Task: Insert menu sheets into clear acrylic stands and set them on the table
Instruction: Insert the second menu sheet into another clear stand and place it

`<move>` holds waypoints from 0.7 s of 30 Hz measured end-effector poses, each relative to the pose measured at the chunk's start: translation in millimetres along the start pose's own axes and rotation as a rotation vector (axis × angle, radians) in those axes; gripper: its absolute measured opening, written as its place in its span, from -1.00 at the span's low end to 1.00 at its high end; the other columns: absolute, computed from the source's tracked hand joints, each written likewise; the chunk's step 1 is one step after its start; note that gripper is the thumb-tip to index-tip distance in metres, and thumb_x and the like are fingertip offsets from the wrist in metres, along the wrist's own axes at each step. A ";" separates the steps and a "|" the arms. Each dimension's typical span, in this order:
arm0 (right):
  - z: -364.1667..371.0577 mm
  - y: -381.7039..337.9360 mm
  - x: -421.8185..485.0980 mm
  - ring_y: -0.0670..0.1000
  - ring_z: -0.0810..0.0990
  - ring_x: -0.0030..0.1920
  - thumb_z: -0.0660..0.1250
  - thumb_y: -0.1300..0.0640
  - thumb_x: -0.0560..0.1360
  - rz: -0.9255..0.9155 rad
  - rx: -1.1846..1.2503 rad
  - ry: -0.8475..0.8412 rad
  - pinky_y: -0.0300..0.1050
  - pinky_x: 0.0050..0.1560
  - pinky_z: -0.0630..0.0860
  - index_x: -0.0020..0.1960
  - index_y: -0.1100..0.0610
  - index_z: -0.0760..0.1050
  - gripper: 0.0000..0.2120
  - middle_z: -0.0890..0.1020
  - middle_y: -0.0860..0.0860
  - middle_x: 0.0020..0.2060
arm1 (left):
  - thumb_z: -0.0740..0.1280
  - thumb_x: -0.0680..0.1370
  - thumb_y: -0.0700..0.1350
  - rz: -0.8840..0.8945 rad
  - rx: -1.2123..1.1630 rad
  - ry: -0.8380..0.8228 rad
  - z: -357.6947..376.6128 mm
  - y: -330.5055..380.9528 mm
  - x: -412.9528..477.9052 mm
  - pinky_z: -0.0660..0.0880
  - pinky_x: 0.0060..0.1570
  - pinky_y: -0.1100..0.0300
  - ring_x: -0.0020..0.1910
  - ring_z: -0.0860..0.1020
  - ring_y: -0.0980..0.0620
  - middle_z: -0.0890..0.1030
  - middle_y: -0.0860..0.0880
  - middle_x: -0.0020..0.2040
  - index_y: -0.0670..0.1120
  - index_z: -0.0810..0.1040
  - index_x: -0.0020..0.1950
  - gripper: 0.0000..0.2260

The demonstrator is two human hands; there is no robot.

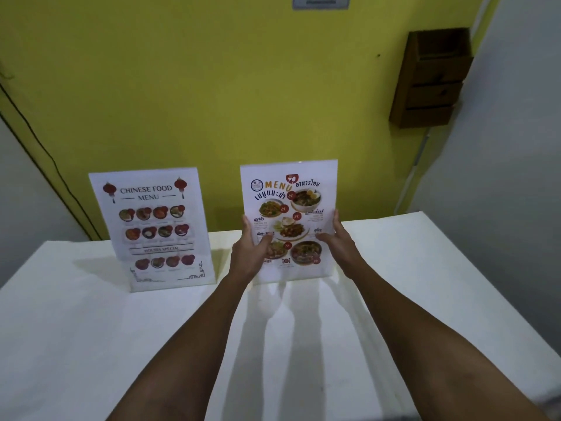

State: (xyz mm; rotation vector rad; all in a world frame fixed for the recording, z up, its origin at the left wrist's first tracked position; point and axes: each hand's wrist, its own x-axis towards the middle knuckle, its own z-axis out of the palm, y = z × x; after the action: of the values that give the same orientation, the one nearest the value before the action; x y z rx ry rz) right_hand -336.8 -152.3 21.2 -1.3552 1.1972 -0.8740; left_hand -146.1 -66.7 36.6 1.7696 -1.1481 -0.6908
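Two clear acrylic stands with menu sheets inside stand upright on the white table [91, 329]. The Chinese food menu stand [151, 229] is at the back left, with no hand on it. The Thai menu stand [290, 208] is at the back centre, its base on the table. My left hand [247, 253] grips its left edge, thumb across the front. My right hand [338, 241] grips its right edge, thumb on the sheet's face.
A yellow wall [212, 86] rises directly behind the table. A brown wooden holder [431, 80] hangs on it at the upper right. A black cable [45, 153] runs down the wall at the left. The table's right edge drops off near a white wall.
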 end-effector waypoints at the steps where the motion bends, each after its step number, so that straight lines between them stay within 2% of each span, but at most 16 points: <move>1: -2.2 -1.5 0.2 0.09 0.43 0.39 0.31 0.15 0.49 -0.003 0.002 0.008 0.12 0.38 0.40 0.56 -0.14 -0.08 -0.20 0.36 -0.03 0.48 | 0.25 0.58 0.09 0.000 -0.002 -0.003 0.9 2.7 0.7 0.43 0.23 0.08 0.36 0.46 -0.17 0.42 -0.14 0.45 -0.03 -0.11 0.59 -0.28; 5: -19.7 -13.7 -1.1 0.07 0.31 0.47 0.36 0.05 0.43 -0.027 -0.019 0.017 0.13 0.44 0.30 0.56 -0.15 -0.08 -0.15 0.24 -0.08 0.53 | 0.25 0.59 0.05 0.040 0.009 0.004 12.3 24.8 2.1 0.39 0.23 0.11 0.40 0.41 -0.16 0.38 -0.12 0.47 -0.06 -0.09 0.59 -0.30; 9: -68.4 -19.3 17.0 0.08 0.37 0.44 0.37 -0.18 0.20 -0.053 -0.010 0.031 0.19 0.41 0.34 0.54 -0.19 -0.07 0.02 0.31 -0.09 0.50 | 0.26 0.59 0.05 0.094 -0.026 -0.011 39.2 56.2 12.2 0.33 0.32 0.07 0.48 0.30 -0.12 0.25 -0.09 0.54 -0.09 -0.08 0.59 -0.28; 11: -94.6 -31.2 18.3 0.07 0.38 0.43 0.39 -0.12 0.25 -0.079 0.014 0.034 0.19 0.40 0.36 0.55 -0.16 -0.09 0.01 0.30 -0.09 0.51 | 0.25 0.59 0.04 0.107 -0.058 -0.034 58.7 72.8 16.5 0.34 0.31 0.05 0.47 0.31 -0.13 0.26 -0.09 0.54 -0.08 -0.11 0.59 -0.28; 14: -137.1 -45.3 23.1 0.08 0.43 0.39 0.37 0.09 0.40 -0.093 0.038 0.059 0.20 0.38 0.38 0.57 -0.08 -0.11 -0.10 0.28 -0.07 0.51 | 0.25 0.59 0.04 0.126 -0.094 -0.055 95.1 99.6 21.3 0.37 0.33 0.00 0.44 0.35 -0.15 0.31 -0.10 0.52 -0.07 -0.13 0.59 -0.28; 18: -192.7 -47.5 34.2 0.10 0.39 0.43 0.35 0.10 0.40 -0.086 0.062 0.081 0.20 0.38 0.39 0.56 -0.09 -0.11 -0.10 0.19 -0.03 0.55 | 0.25 0.59 0.07 0.131 -0.104 -0.085 144.5 128.5 26.4 0.43 0.31 -0.05 0.40 0.41 -0.15 0.36 -0.09 0.49 -0.04 -0.14 0.59 -0.27; 21: -226.5 -45.4 37.4 0.11 0.37 0.44 0.28 0.25 0.53 -0.069 0.047 0.108 0.02 0.34 0.42 0.58 -0.01 -0.14 -0.20 0.18 0.01 0.55 | 0.26 0.57 0.09 0.131 -0.117 -0.095 179.1 144.8 30.0 0.43 0.32 -0.11 0.41 0.41 -0.15 0.35 -0.09 0.50 -0.02 -0.13 0.58 -0.26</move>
State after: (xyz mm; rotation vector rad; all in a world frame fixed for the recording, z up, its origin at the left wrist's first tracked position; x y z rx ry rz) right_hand -537.3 -247.0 96.0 -1.3313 1.2107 -1.0295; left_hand -338.6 -186.8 86.0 1.5633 -1.2495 -0.7545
